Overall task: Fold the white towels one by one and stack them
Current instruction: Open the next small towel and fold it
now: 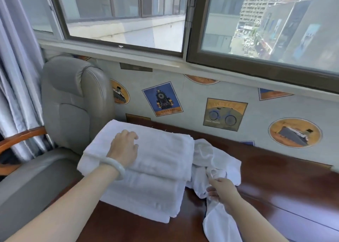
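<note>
The left hand [124, 148] rests flat and relaxed on the stack of folded towels [161, 155], while just beside it the right hand [222, 191] pinches a crumpled towel [226, 165].

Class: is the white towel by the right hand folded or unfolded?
Unfolded: the white towel lies crumpled on the dark wooden table, pinched by the right hand.

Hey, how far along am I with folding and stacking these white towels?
Done: a stack of folded towels sits on the wooden table, your left hand resting on top. In hand: your right hand pinches a crumpled towel beside the stack. Left: fold that one and add it; I see no other loose towels.
</note>
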A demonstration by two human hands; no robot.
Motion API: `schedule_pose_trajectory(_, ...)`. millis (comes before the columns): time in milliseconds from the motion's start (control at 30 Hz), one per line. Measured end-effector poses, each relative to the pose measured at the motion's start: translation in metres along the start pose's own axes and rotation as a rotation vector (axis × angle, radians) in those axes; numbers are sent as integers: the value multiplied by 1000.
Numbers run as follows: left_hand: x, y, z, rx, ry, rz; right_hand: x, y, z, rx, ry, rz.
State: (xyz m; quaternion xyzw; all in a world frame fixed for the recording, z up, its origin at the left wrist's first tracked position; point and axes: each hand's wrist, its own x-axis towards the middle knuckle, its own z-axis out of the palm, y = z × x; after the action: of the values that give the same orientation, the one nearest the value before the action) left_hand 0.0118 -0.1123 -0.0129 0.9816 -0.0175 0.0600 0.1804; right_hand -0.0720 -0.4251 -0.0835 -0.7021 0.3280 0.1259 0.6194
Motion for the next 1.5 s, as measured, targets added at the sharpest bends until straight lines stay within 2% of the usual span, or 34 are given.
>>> schedule_pose_trajectory(133, -37, 104, 48, -248, -17, 331, 2, 36, -42, 32, 41, 60)
schedule_pose_trajectory(200, -59, 149, 78, -386, -101, 443, 2, 49, -58, 37, 51, 107)
schedule_pose_trajectory(267, -79, 182, 114, -388, -235, 491, 5, 61, -73, 36, 61, 132)
schedule_pose_trajectory(367, -93, 204, 166, -301, -382, 356, 10, 74, -87, 29, 102, 113)
schedule_pose_trajectory(467, -82, 212, 192, -160, -358, 188, 19, 72, -93, 68, 165, 80)
schedule_pose_trajectory(533, -65, 219, 198, -29, -254, 189, 29, 66, -93, 101, 183, 47)
schedule_pose_trajectory(600, -43, 227, 203, 17, -226, 199, 38, 59, -91, 103, 172, 11)
schedule_pose_trajectory(733, -6, 234, 222, -31, -337, 103, 54, 41, -86, 132, 123, -33)
schedule_pose_trajectory(833, 2, 226, 235, 97, -439, 211, 68, 33, -87, 120, 124, -97)
schedule_pose_trajectory(867, 1, 224, 237, 53, -474, 172, 72, 32, -87, 93, 136, -126)
schedule_pose_trajectory(900, -1, 223, 237, 15, -471, 125, 76, 31, -88, 40, 148, -154)
schedule_pose_trajectory(967, -13, 226, 232, 42, -396, 249, 76, 29, -88, -78, 141, -222)
schedule_pose_trajectory(1000, -19, 235, 229, 24, -307, 320, 73, 28, -89, -124, 130, -271)
schedule_pose_trajectory(1100, -49, 268, 199, -325, -196, 339, 58, 23, -104, -251, 179, -441)
schedule_pose_trajectory(1200, -79, 299, 171, -576, -40, 397, 29, 7, -141, -65, 312, -436)
schedule_pose_trajectory(1267, -107, 310, 157, -726, -44, 282, 6, -7, -178, 93, 391, -468)
schedule_pose_trajectory(1367, -148, 316, 159, -1020, -449, -88, -33, -23, -249, 379, 439, -585)
schedule_pose_trajectory(1433, -166, 320, 166, -1171, -680, -328, -60, -21, -302, 596, 345, -636)
schedule_pose_trajectory(1500, -183, 331, 169, -1312, -835, -523, -80, -3, -351, 669, 293, -598)
